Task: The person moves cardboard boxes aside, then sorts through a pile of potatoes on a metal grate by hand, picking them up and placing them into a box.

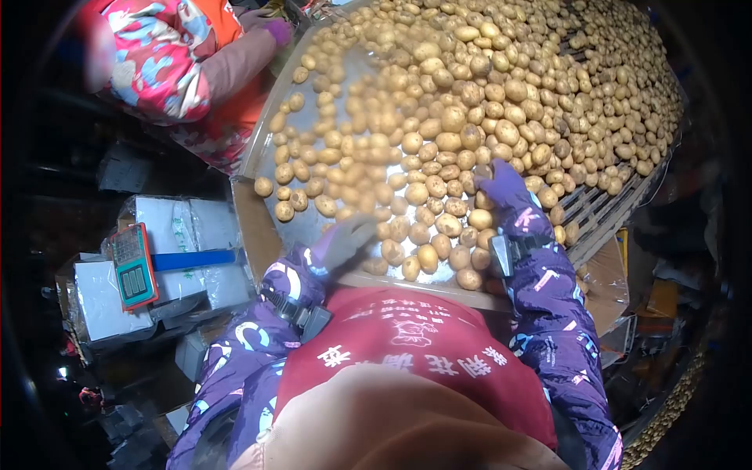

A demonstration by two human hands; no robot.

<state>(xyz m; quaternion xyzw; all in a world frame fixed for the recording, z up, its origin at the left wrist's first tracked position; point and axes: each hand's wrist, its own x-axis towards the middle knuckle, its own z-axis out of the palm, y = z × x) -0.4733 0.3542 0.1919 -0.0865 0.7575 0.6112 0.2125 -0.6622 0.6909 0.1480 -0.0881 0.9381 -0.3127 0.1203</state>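
Note:
Many potatoes (pixel 449 225) lie loose over a metal sorting tray (pixel 301 229) in front of me. My left hand (pixel 345 241), in a grey and purple glove, rests low at the tray's near left, fingers stretched out toward the potatoes beside it; a blurred patch of the view softens the fingertips. Farther forward and to the right, my right hand (pixel 504 184) wears a purple glove. Its fingers curl down over a potato (pixel 483 171) at the edge of the dense pile, and the back of the hand partly hides the grip.
A potato heap (pixel 595 86) covers the far right, over a slatted rack (pixel 607 205). At the upper left, a co-worker's sleeve (pixel 239 66) reaches to the tray. White boxes (pixel 188 219) stand left, with a red-and-green scale (pixel 133 266) on them. A cardboard flap (pixel 603 270) sits right.

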